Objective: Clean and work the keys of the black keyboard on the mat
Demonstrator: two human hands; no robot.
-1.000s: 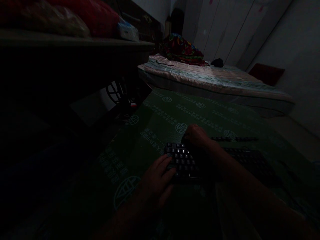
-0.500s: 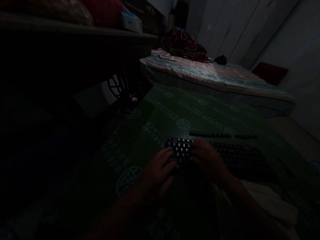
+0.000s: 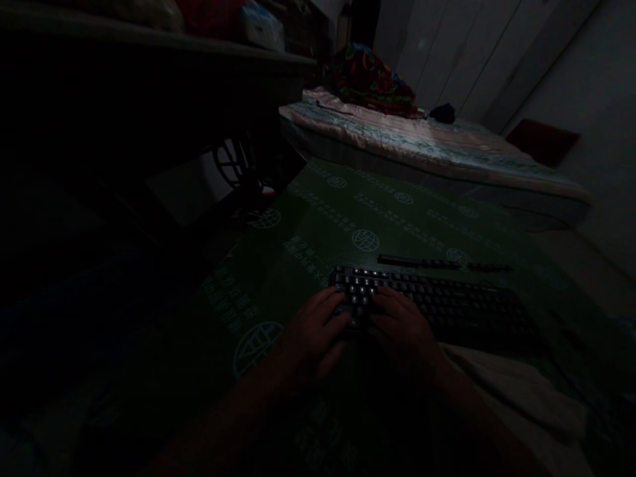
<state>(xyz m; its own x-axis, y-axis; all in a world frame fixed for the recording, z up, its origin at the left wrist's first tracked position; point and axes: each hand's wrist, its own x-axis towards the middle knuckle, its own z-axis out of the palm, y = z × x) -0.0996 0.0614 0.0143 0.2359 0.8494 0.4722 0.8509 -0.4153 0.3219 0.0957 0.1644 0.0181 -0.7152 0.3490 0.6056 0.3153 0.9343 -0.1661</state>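
Note:
A black keyboard (image 3: 462, 308) lies on the green printed tabletop, and pale marks show on the keys at its left end. My left hand (image 3: 311, 331) rests at that left end, fingers stretched toward the edge keys and thumb apart on the lower row. Over the keys just to its right is my right hand (image 3: 402, 324), its fingers extended and slightly bent, touching the keys. I see nothing held in either hand, though the undersides are hidden in the dark. Behind the keyboard lies a thin black strip (image 3: 397, 260), with a row of small dark pieces (image 3: 467, 266) continuing to its right.
The green tabletop (image 3: 318, 218) carries white globe emblems. A pale cloth (image 3: 527, 391) lies near the right forearm. Beyond stands a bed (image 3: 447, 142) with a patterned red blanket (image 3: 370, 79). At the left is a dark, higher table (image 3: 149, 43) with bags on it. The room is dim.
My right hand has come down from the upper key rows toward me, uncovering more of the keyboard. The left hand stays at the left end. The view has shifted slightly.

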